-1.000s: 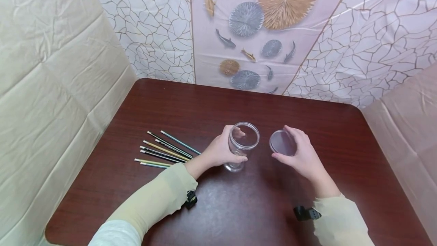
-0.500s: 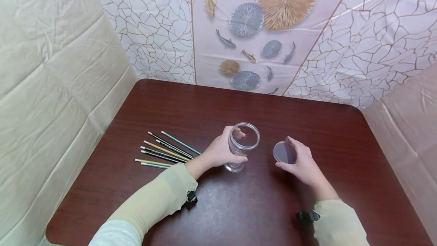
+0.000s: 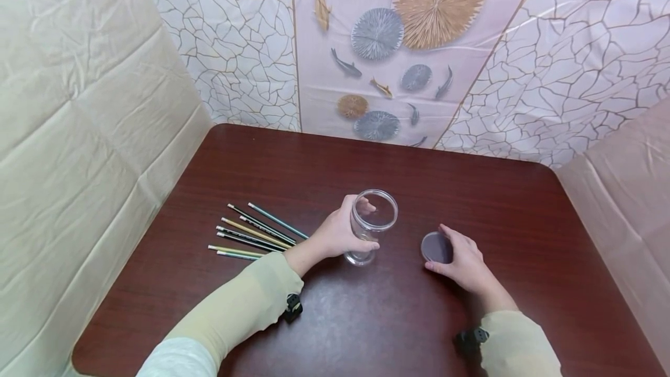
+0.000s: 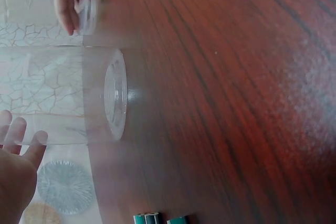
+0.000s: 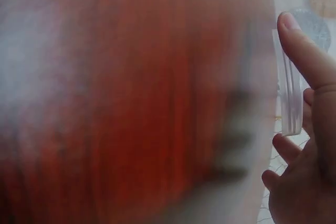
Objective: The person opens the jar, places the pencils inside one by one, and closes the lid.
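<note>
A clear, wide-mouthed jar point(image 3: 374, 214) stands upright on the table with its mouth uncovered. My left hand point(image 3: 340, 233) grips it from the left, thumb on the near side and fingers round the far side; in the left wrist view the clear jar wall point(image 4: 47, 93) shows with fingertips against it. To the right of the jar, my right hand point(image 3: 466, 263) holds a round, clear lid point(image 3: 437, 247) by its edge between thumb and fingers. The right wrist view catches the lid point(image 5: 292, 93) edge-on, low over the table.
Several pencils point(image 3: 256, 231) in black, yellow and teal lie fanned out left of the jar, partly behind the left forearm. The dark red-brown table point(image 3: 377, 319) meets a patterned backdrop point(image 3: 251, 45) at the back and cloth-covered sides.
My right hand has lowered the lid toward the table, nearer to me and slightly to the right. The left hand and jar have stayed in place.
</note>
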### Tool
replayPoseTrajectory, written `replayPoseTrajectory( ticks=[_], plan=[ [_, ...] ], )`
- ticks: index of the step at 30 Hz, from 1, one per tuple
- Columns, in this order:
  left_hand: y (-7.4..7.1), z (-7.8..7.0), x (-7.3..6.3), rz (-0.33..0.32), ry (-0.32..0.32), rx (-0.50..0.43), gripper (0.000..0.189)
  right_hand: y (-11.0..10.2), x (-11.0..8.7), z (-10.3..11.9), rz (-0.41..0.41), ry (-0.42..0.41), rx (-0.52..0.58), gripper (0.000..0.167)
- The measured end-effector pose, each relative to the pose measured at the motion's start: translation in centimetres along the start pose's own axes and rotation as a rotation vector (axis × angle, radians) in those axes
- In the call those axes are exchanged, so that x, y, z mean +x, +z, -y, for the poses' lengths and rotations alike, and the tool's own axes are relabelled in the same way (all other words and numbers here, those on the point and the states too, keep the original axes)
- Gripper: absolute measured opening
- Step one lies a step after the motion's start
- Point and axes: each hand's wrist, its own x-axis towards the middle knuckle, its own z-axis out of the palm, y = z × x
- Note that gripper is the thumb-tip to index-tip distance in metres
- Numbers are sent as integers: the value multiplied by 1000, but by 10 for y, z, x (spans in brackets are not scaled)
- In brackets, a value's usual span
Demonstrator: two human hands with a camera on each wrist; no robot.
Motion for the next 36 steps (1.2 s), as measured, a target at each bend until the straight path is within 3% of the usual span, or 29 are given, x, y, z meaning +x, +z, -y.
replayPoseTrajectory(
  ticks=[14,19,24,31,36],
  plan=[
    [1,0,0,-6,-6,17,78,1,-4,-2,42,77,-33,98],
    [2,2,0,-12,-5,27,78,-11,4,15,-45,-7,83,88],
    [3,4,-1,-22,-3,49,78,-23,12,46,-80,-91,238,81],
    [3,4,-2,-17,-8,44,77,-28,18,90,-123,-212,295,80],
    [3,3,-3,-7,-16,41,79,-26,23,111,-115,-278,345,88]
  ],
)
